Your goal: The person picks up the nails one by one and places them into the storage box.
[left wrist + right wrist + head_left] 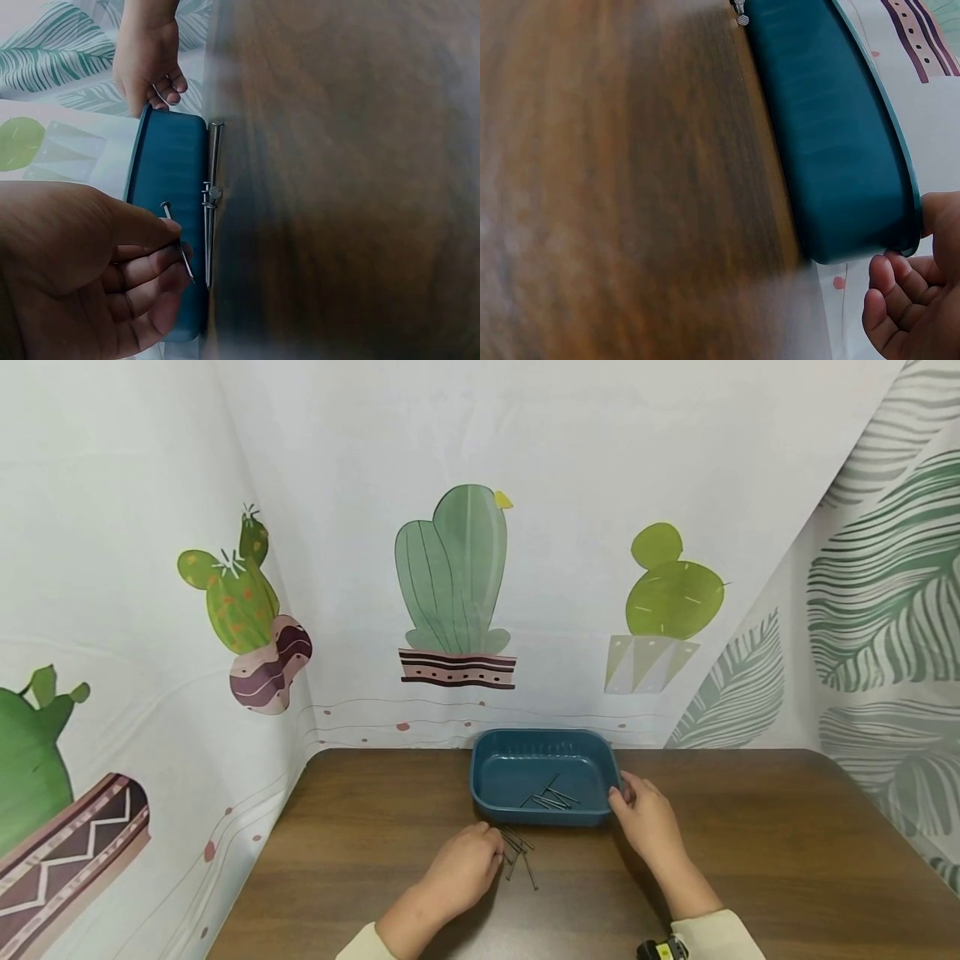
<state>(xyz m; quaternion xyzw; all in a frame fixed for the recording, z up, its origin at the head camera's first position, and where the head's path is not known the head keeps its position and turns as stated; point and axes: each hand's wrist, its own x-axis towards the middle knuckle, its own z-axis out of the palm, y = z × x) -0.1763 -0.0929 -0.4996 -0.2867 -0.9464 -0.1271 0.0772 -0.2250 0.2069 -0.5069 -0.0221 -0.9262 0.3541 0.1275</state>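
Observation:
Between thumb and fingertips my left hand [465,868] pinches a nail [186,261], seen best in the left wrist view. That hand is low over the table, just in front of a blue rectangular tray [546,817]. Several loose nails [529,870] lie in a small pile beside its fingers. Inside the tray, toward its near side, are several more nails [553,802]. My right hand [651,818] grips the tray's right end, thumb at the rim and fingers curled under it, as the right wrist view shows.
The brown wooden table [337,843] reaches back to a white cloth [570,460] printed with cacti and leaves. The tray stands near the table's back edge. A black and yellow device [662,950] sits at the right wrist by the sleeve.

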